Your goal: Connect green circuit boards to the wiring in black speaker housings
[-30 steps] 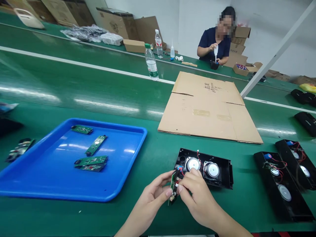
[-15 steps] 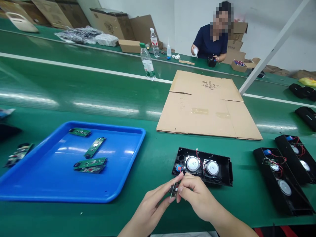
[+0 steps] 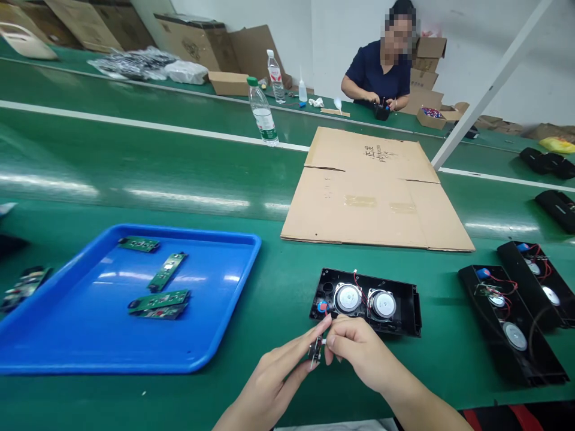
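Note:
My left hand (image 3: 281, 365) grips a small circuit board (image 3: 315, 350) on edge between thumb and fingers. My right hand (image 3: 357, 353) is closed in a pinch at the board's right side, on a small white plug (image 3: 324, 342). Just beyond both hands lies an open black speaker housing (image 3: 406, 308) with two round silver speakers, a blue-and-red round part and red wires. My right fingertips partly hide its near edge.
Left, a blue tray (image 3: 224, 335) holds several green circuit boards (image 3: 166, 271). Flattened cardboard (image 3: 359, 179) lies ahead. Two more speaker housings (image 3: 494, 347) sit at right. A water bottle (image 3: 264, 117) stands farther back. Across the bench, a person (image 3: 377, 75) handles a black housing.
My hands stay at the board, the right fingers drawn slightly away from it. Across the bench, the person has put down a white object and brought that hand to the black housing.

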The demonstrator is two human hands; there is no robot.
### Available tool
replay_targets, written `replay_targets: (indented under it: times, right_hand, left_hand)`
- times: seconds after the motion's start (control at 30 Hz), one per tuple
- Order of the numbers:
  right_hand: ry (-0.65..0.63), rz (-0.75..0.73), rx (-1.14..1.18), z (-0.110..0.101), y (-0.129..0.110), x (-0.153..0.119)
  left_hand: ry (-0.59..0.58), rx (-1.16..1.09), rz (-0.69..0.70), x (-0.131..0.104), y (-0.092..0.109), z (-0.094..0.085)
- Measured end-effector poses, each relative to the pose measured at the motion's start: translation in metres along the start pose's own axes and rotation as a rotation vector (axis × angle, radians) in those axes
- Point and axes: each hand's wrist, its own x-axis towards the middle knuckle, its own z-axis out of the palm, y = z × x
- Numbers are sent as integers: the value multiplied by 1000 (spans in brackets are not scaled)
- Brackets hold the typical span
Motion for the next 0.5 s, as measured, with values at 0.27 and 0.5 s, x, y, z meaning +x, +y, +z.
replay_targets:
  times: [0.27, 0.5]
  right_hand:
    - [37, -83, -222, 9, -10, -4]
    - [98, -196, -625, -27, -22, -11]
  left_hand:
    - [-1, 207, 223, -2, -4, -1]
    - [193, 77, -155, -4, -3, -4]
